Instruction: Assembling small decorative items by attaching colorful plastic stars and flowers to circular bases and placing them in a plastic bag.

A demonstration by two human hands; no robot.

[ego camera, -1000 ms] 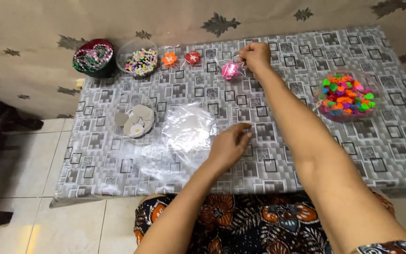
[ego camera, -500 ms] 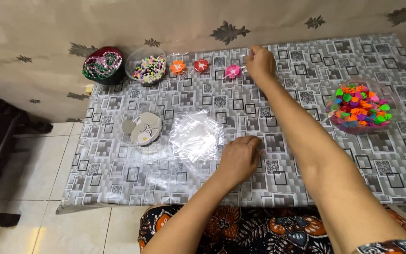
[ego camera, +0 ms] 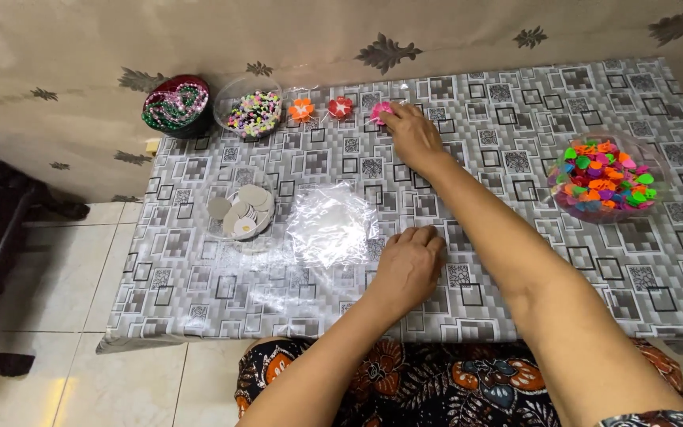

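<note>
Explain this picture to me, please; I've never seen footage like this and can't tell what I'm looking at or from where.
The camera sits on a person's head and looks down, so the two bare arms reaching in from below are that person's own. No machine is involved. They sit at a low table covered with a grey patterned cloth. The right hand reaches to the far side and touches a pink flower, next to a red flower and an orange flower. The left hand rests on the cloth beside a pile of clear plastic sheets; it grips nothing. Also there: a bowl of colourful pieces, a dish of grey discs, a bowl of small beads and a dark bowl of bead strings.
</note>
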